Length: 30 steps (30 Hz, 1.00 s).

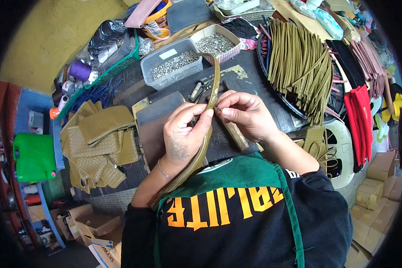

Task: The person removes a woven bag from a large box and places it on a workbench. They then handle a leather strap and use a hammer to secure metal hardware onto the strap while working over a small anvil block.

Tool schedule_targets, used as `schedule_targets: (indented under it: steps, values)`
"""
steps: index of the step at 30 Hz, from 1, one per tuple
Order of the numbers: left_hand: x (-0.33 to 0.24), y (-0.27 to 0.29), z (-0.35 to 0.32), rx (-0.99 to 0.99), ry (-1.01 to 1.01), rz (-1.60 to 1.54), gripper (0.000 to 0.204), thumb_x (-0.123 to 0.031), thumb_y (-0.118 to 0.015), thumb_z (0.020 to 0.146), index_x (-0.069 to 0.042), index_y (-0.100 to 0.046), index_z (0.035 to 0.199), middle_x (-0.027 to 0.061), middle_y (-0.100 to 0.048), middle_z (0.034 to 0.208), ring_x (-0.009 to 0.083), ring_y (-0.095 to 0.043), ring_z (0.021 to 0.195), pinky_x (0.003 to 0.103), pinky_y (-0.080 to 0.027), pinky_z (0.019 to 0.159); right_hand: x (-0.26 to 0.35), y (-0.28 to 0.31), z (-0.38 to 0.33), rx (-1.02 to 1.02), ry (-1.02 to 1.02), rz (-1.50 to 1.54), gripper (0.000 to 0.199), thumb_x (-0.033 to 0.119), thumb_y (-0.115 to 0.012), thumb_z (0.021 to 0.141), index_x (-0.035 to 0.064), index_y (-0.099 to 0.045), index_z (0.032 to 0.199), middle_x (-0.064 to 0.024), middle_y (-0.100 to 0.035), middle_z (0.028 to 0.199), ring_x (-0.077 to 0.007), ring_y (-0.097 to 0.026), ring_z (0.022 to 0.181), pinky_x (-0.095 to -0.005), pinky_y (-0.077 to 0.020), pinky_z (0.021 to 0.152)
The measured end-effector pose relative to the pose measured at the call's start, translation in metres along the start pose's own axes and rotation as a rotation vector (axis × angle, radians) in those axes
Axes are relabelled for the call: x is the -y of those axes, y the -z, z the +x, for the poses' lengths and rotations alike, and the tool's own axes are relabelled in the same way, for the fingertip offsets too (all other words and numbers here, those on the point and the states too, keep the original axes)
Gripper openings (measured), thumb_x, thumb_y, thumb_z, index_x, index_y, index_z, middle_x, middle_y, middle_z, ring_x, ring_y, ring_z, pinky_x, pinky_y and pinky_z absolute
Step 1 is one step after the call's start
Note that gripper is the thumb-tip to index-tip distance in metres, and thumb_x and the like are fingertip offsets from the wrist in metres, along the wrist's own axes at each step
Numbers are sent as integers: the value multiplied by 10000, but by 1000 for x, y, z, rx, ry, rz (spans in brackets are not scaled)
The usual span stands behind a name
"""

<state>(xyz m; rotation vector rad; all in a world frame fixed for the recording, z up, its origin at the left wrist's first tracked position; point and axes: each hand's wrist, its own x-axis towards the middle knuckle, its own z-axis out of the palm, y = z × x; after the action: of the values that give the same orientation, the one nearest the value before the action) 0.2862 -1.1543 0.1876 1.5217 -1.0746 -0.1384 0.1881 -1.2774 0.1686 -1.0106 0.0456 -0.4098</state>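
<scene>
My left hand (183, 131) pinches an olive-gold strap (216, 78) between thumb and fingers. The strap arches up beyond the hand, and its other length runs down along my left forearm. Close beside it, my right hand (250, 115) is closed in a pinch at the strap's edge, on a tiny piece too small to make out. Beneath the hands lie a wooden bar or handle (236, 136) and a dark flat board (158, 114). Beyond them, a clear plastic tub (165, 81) and a checkered box (230, 54) hold small silvery metal pieces.
Olive woven pouches (100, 143) are piled at the left. A thick bundle of olive straps (299, 67) lies on a round dark tray (272, 87) at the right. Red cloth (358, 120) hangs over a white chair (339, 134). Cardboard boxes (94, 223) stand low at the left.
</scene>
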Motion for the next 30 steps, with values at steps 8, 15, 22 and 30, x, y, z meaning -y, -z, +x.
schedule_targets:
  steps: [8, 15, 22, 30]
  values:
    - [-8, 0, -2, 21, -65, 43, 88, 6, -621, 677, 23, -588, 757, 88, -572, 680, 142, -545, 592, 235, -425, 528, 0, -7, -6, -47, -30, 26, 78, -9, -543, 755, -22, -548, 832, -66, -543, 834, -101, -507, 743, -219, -421, 680]
    - [-10, 1, 2, 45, -205, 216, 91, -17, -629, 667, 7, -584, 742, 90, -550, 644, 176, -541, 572, 258, -428, 527, -2, -17, -3, -145, 165, -22, 151, -60, -568, 720, 7, -499, 836, -71, -558, 833, -110, -545, 755, -220, -457, 698]
    - [-14, 4, 3, 131, -1, -38, 78, -60, -644, 687, -9, -585, 691, 63, -539, 620, 147, -518, 564, 240, -399, 523, -1, -6, -4, -62, 103, -142, 188, -18, -596, 720, -6, -534, 897, -35, -559, 809, -64, -520, 741, -196, -438, 674]
    - [-22, -2, -2, 136, -149, -56, 81, -30, -638, 683, 19, -573, 680, 65, -537, 619, 127, -489, 552, 231, -380, 505, 14, 28, 9, 319, 151, -236, 633, -40, -527, 675, 26, -283, 1255, -90, -517, 1021, -133, -473, 958, -264, -375, 813]
